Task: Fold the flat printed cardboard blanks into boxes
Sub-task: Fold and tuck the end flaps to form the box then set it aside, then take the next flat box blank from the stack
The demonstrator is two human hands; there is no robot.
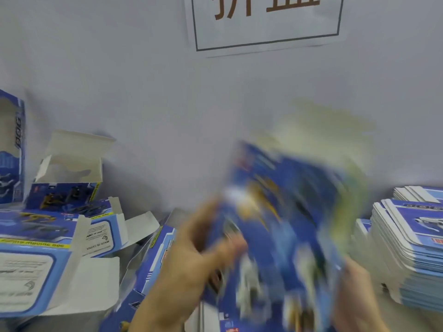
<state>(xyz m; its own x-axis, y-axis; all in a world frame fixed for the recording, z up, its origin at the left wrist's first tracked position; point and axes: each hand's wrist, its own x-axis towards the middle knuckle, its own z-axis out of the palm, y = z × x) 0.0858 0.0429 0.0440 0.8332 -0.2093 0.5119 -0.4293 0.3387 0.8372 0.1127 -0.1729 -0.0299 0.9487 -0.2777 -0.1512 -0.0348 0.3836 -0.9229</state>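
Nearest the lens: left hand (191, 255), thumb and fingers curled in a grip on the left edge of a blue printed cardboard blank (282, 226). Blank raised upright, heavily motion-blurred; print detail not readable. Right hand (357, 298) at the blank's lower right edge, blurred; fingers hidden behind the card, so grip state cannot be told. Right of the blank: stack of flat blanks (407, 248), printed face up, resting on the table (383, 295). Left of the blank: several folded boxes (60, 236), flaps open, lying in a loose pile; one open box (69, 178) standing upright behind the pile. Above the blank: white paper sign (266, 22) with dark border, fixed to the grey wall (119, 80).
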